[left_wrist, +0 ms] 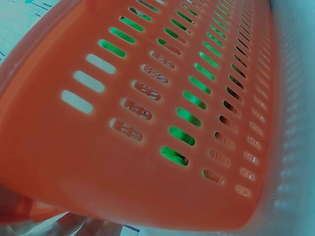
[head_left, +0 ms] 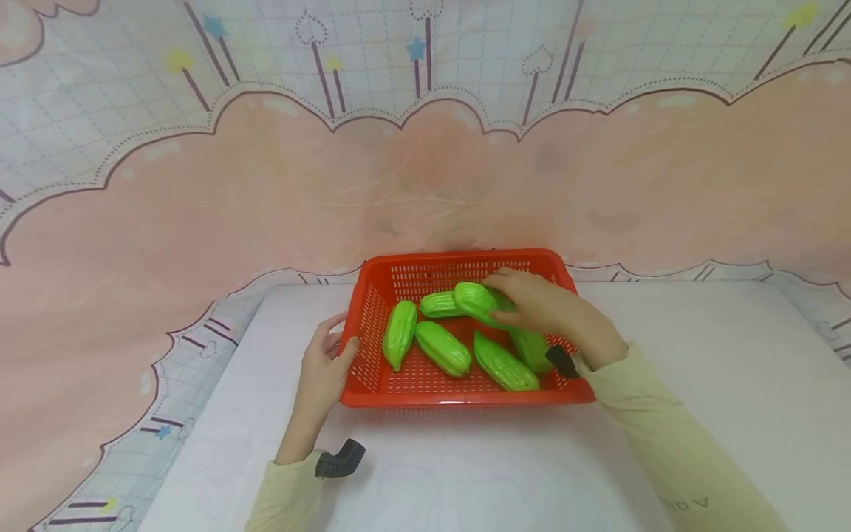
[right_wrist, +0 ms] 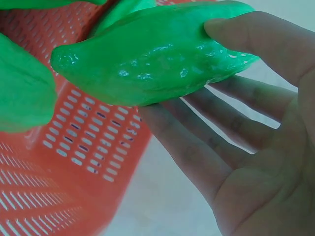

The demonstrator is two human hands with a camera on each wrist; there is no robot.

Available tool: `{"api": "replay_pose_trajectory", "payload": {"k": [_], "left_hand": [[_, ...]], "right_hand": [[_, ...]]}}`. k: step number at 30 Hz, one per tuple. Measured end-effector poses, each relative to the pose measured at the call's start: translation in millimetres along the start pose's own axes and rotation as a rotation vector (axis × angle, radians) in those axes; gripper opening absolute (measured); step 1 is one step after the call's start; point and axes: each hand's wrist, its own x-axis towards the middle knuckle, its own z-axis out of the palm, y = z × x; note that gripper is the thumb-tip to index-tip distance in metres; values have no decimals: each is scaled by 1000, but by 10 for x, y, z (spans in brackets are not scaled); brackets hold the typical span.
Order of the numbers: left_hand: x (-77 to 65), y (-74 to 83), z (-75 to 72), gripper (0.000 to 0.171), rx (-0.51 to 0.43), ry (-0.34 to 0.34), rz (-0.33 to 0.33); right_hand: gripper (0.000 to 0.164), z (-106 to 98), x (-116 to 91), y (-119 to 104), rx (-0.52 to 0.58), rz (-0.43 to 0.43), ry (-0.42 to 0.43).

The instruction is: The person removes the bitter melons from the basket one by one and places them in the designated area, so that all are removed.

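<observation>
green gourd (head_left: 473, 299), glossy, held in the right hand (head_left: 535, 301): thumb on one side, fingers on the other, near one tapered end. position: over the red basket (head_left: 465, 400), right of centre, toward its far edge; cannot tell whether it touches the neighbouring gourds (head_left: 442, 347). handling (judged): probably light and stiff, like moulded plastic; the shine suggests some slip, breakage unlikely. best hold: round the thick middle, thumb opposing fingers, rather than at the narrowing tips. appearance: bright, bumpy skin, swollen mid-body, blunt tip at the free end. left hand (head_left: 326, 369): clamped on the basket's left edge, thumb over the rim, fingers outside.
</observation>
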Motion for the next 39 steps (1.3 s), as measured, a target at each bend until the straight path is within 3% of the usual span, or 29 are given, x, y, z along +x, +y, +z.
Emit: {"api": "replay_pose_trajectory", "payload": {"k": [39], "left_hand": [[3,-8,14,49,-2,8,-5]], "right_hand": [[49,-184,-411,176,52,20,127]]}}
